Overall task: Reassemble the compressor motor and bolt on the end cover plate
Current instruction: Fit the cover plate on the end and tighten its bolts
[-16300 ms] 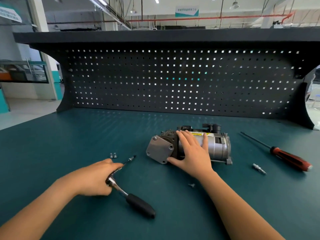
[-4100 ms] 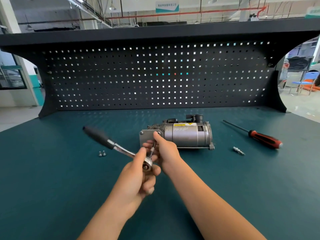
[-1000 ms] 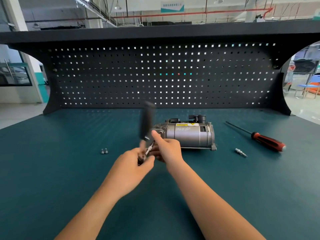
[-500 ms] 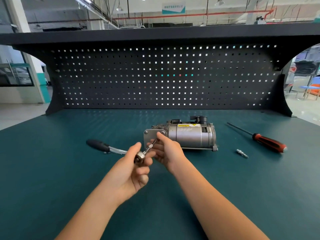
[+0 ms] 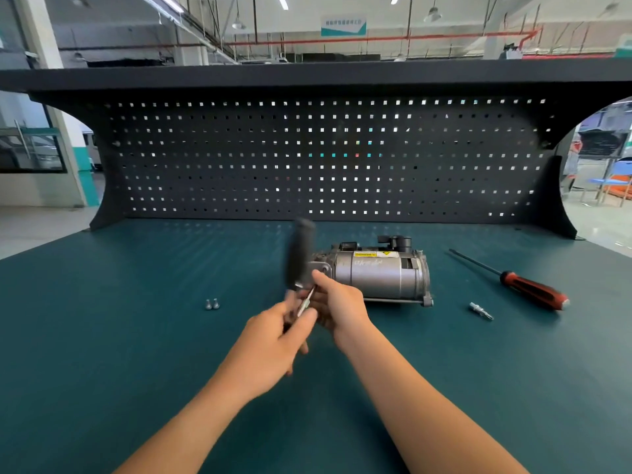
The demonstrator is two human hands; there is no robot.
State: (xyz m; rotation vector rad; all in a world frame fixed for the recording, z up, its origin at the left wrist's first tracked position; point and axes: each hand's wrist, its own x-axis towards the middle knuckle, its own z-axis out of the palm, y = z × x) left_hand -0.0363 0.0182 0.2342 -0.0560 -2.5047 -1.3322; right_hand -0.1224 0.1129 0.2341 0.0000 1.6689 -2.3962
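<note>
The silver compressor motor (image 5: 379,277) lies on its side on the green bench, its grey end cover plate (image 5: 321,267) facing left. My left hand (image 5: 273,331) grips the head of a ratchet wrench (image 5: 300,254), whose black handle points up and is blurred. The ratchet's thin extension (image 5: 306,300) runs toward the cover plate. My right hand (image 5: 337,307) pinches the extension close to the plate and hides the plate's lower part. Two loose bolts (image 5: 212,304) lie to the left.
A red-handled screwdriver (image 5: 528,292) lies at the right, with a small metal bit (image 5: 480,310) in front of it. A dark pegboard (image 5: 325,159) walls off the back of the bench (image 5: 102,354).
The ratchet handle has swung from pointing left, low over the bench, to pointing up. Both hands stay at the cover plate. The motor has not moved.
</note>
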